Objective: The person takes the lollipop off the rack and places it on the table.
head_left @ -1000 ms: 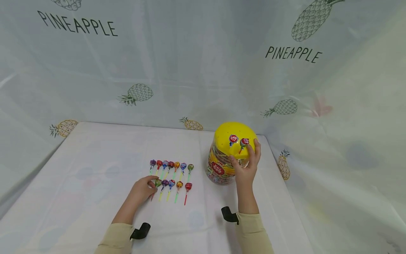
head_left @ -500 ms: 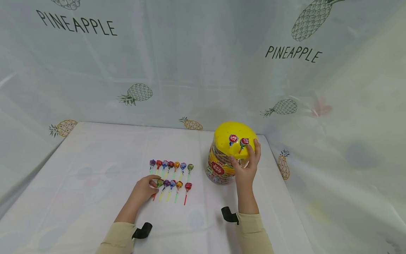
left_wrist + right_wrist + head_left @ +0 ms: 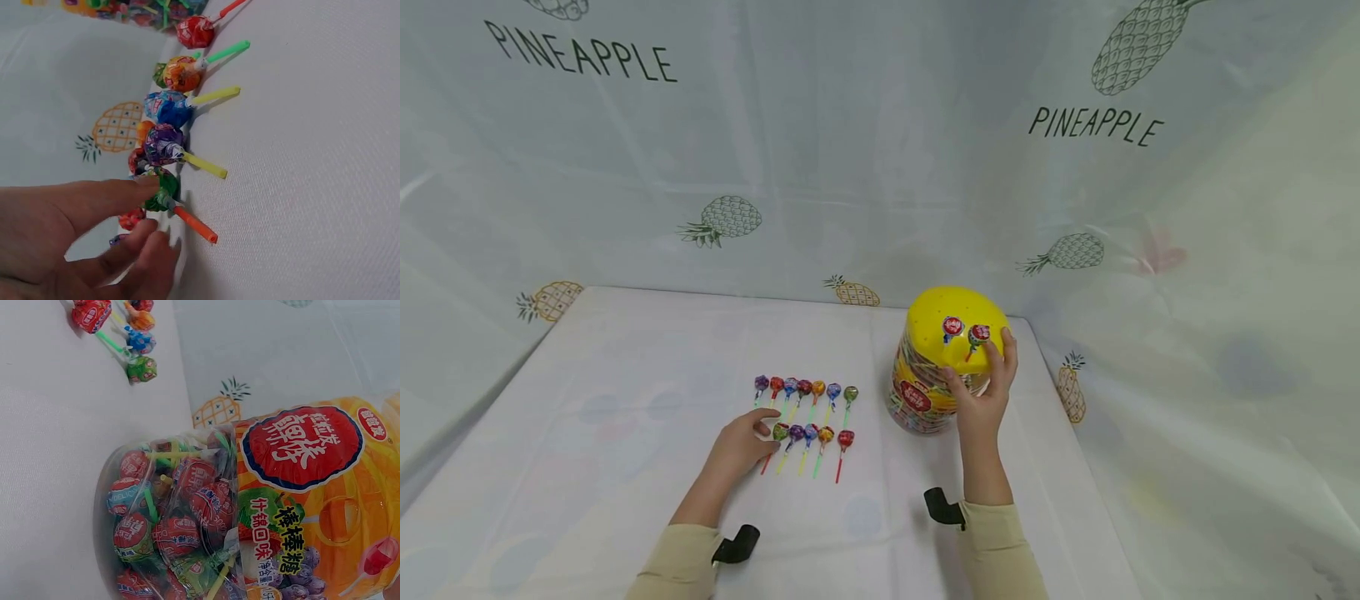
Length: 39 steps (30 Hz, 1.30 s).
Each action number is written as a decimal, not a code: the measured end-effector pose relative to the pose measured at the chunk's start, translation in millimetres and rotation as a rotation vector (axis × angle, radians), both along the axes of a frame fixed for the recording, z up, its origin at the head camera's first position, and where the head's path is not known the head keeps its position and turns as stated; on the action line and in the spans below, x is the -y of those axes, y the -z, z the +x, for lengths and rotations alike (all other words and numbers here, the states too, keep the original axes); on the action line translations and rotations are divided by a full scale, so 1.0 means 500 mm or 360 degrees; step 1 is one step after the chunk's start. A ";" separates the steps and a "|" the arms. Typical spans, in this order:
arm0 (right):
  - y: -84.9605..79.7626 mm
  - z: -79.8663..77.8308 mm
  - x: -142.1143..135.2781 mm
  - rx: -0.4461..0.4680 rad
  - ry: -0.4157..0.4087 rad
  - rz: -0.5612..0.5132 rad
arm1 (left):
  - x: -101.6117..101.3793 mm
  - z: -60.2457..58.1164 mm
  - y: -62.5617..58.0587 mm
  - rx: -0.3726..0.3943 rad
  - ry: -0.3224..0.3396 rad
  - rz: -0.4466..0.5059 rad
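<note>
My left hand [image 3: 739, 446] lies at the left end of the front row of lollipops, thumb and index finger spread apart. Between them sits a green-wrapped lollipop [image 3: 781, 432] with a red stick; in the left wrist view the thumb tip overlaps its wrapped head [image 3: 166, 185]. Beside it are a purple lollipop [image 3: 164, 144], a blue one [image 3: 167, 107], an orange one [image 3: 182, 74] and a red one [image 3: 195, 32]. My right hand [image 3: 983, 408] grips the yellow lid [image 3: 951, 304] of a big clear lollipop jar [image 3: 917, 398], full of wrapped lollipops.
Behind the front row runs a second row of lollipops, with a green one [image 3: 850, 395] at its right end. All lie on a white-covered table [image 3: 647, 350]. A pineapple-print curtain [image 3: 880, 150] hangs along the table's back edge.
My left hand has moved slightly right, and the green lollipop with its purple and blue neighbours has shifted right, closer to the orange one. The right hand and jar stay put.
</note>
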State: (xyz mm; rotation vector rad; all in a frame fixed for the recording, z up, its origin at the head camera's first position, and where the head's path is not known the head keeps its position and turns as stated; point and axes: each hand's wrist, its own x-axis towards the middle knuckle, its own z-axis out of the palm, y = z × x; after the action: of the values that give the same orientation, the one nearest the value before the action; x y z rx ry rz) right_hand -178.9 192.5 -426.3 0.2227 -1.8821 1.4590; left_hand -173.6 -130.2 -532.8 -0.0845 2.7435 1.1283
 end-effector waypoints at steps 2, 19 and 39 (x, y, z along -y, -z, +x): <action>0.001 -0.001 -0.002 0.0003 0.0005 0.0000 | -0.008 -0.005 0.001 -0.0059 0.0018 -0.0019; 0.004 0.000 -0.001 0.0012 0.0008 -0.0015 | -0.046 -0.013 0.021 -0.0125 -0.0013 -0.0241; 0.006 0.000 0.001 -0.0012 0.0006 -0.0010 | -0.060 -0.006 0.019 -0.0330 -0.0172 -0.0237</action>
State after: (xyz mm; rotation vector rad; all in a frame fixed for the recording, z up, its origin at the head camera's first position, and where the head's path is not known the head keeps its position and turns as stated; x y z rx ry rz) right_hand -178.7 192.1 -429.4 0.2215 -1.8706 1.4598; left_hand -176.5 -100.2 -542.5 -0.1444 3.0390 1.0078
